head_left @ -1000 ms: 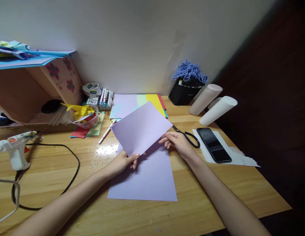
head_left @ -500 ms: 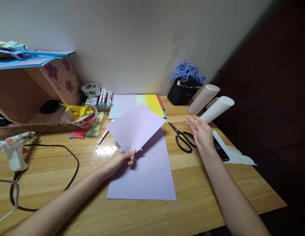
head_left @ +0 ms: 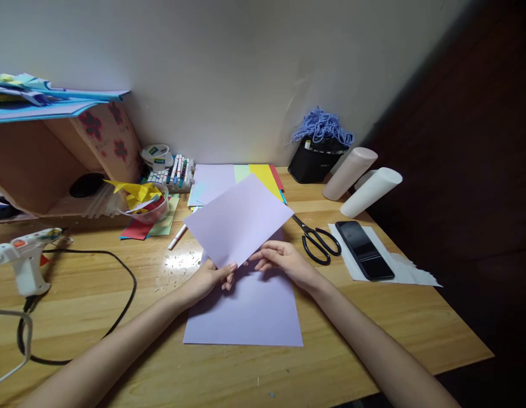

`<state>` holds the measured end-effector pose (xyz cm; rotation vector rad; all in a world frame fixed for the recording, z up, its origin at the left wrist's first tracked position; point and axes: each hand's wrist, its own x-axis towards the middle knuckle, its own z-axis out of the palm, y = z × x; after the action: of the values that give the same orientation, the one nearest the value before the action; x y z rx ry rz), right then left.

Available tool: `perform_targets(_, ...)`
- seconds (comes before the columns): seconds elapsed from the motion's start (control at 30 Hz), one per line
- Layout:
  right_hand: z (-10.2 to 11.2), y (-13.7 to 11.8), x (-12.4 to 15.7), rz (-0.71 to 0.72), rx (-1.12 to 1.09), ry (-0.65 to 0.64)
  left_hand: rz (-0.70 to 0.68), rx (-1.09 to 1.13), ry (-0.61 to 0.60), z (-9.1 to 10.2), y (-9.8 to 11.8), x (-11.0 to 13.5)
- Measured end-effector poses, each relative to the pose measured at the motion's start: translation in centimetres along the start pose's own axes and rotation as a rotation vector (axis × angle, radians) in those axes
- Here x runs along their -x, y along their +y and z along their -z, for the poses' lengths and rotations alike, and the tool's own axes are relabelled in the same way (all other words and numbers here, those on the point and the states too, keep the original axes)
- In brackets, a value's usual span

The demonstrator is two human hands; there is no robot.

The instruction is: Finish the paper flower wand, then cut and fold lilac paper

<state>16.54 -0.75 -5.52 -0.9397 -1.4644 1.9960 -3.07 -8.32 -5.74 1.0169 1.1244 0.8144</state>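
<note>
A small lilac sheet of paper [head_left: 239,218] is tilted up above the table, pinched at its lower corner between the thumb and fingers of my left hand [head_left: 216,277]. My right hand [head_left: 283,260] is at the sheet's lower right edge, fingers loosely bent and apart; whether the fingertips touch it I cannot tell. Under both hands a larger lilac sheet [head_left: 246,317] lies flat, its upper part covered by the raised one. Black-handled scissors [head_left: 317,243] lie just right of the paper. To the left, a white marker [head_left: 178,237] rests on the table.
Coloured paper [head_left: 212,178] is stacked at the wall. A phone [head_left: 364,249] lies on white paper at right, near two pale rolls [head_left: 371,192] and a black holder with blue yarn [head_left: 320,156]. On the left are a glue gun [head_left: 27,255], its cord, a scrap bowl [head_left: 146,204] and a cardboard box [head_left: 110,136].
My right hand has moved left from beside the scissors and phone to the small sheet's edge, uncovering the phone. The small sheet, still in my left hand, has shifted slightly up and right.
</note>
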Motion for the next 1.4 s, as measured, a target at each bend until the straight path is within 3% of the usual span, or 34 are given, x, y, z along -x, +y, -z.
perform_targets(0.1, -1.1, 0.6, 0.2, 0.017, 0.056, 0.043, -0.014, -0.131, -0.055, 0.0, -0.3, 0.0)
perform_targets(0.2, -0.6, 0.7, 0.1, -0.001, 0.096, 0.103, -0.013, -0.176, -0.081, 0.0, -0.7, -0.1)
perform_targets(0.4, 2.6, -0.1, -0.6, 0.001, 0.081, 0.228, -0.012, -0.180, -0.078, 0.2, -0.9, -0.3)
perform_targets(0.7, 8.0, -1.3, -0.9, 0.157, -0.022, 0.532, -0.028, -0.169, -0.081, 0.3, -1.3, -0.5)
perform_targets(0.83, 8.8, -1.6, -0.8, 0.277, -0.071, 0.680, -0.023, -0.087, -0.053, 0.2, -0.9, -0.4)
perform_targets(0.9, 7.6, -1.4, -0.7, 0.253, -0.075, 0.608, -0.026, -0.075, -0.018, 0.1, -0.5, -0.3)
perform_targets(1.03, 2.5, 0.0, -0.5, 0.054, 0.061, 0.269, -0.025, -0.075, 0.001, -0.2, -0.3, -0.2)
perform_targets(1.13, -1.0, 1.0, -0.2, 0.057, 0.109, 0.085, -0.026, -0.128, -0.026, -0.2, -0.7, -0.2)
perform_targets(1.23, -2.4, 1.4, 0.3, 0.075, 0.151, 0.041, -0.018, -0.212, -0.039, -0.2, -1.2, -0.2)
perform_targets(1.4, -2.3, 1.5, 0.8, 0.076, 0.247, 0.040, -0.002, -0.296, -0.031, -0.4, -1.2, 0.1)
